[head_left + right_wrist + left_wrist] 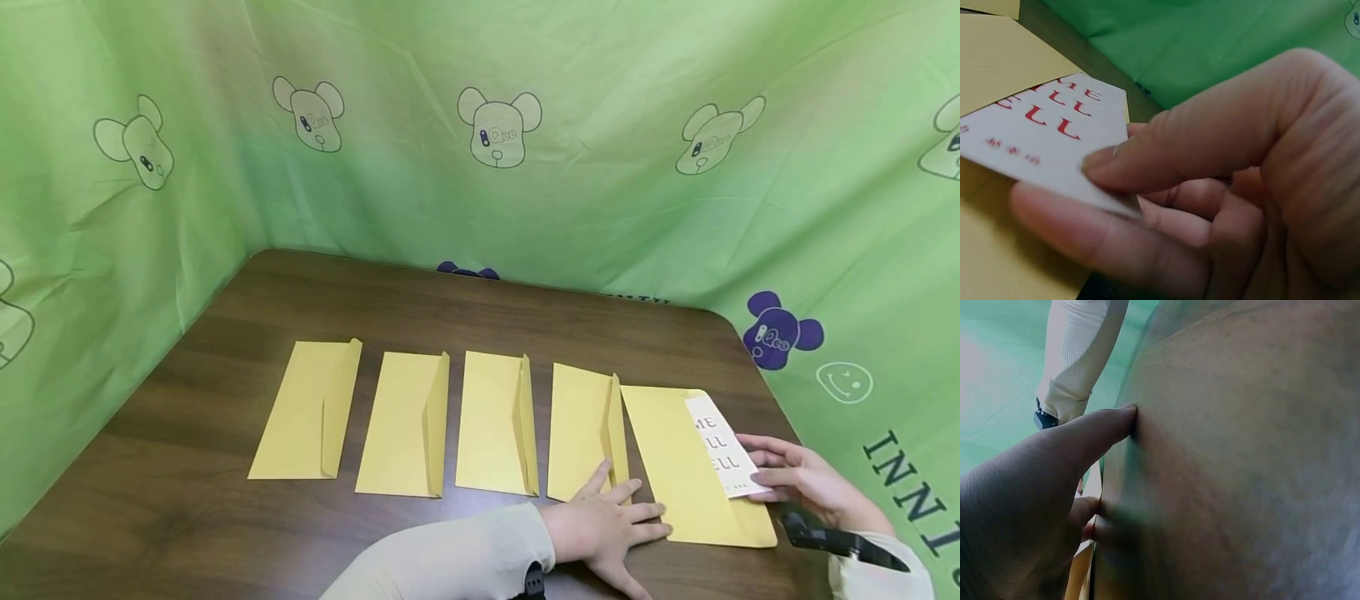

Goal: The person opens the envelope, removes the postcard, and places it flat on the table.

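The white card [723,454] sat partly inside the rightmost envelope [671,467], its outer part sticking out of the mouth on the right side. The right hand [813,483] pinched the card's outer end, thumb on the printed face and fingers curled beneath, a grip that probably let it guide the card without covering the opening. The left hand [611,525] was spread wide and gripped nothing; its fingertips touched the envelope's near left corner, likely to steady it, while the index finger reached over the fourth envelope [581,425]. Further left lay the third envelope [489,425], the second envelope [397,429] and the first envelope [296,417], set side by side with small gaps, perhaps so each could be reached separately.

The card looked stiff and smooth, with red capitals partly hidden by the paper and smaller red marks too blurred to read. The envelopes were thin, flat, yellow rectangles, the four on the left with folded strips along their right sides. Under them the brown table [187,492] showed wood grain, and around it hung creased green cloth [405,50] printed with cartoon animal heads.
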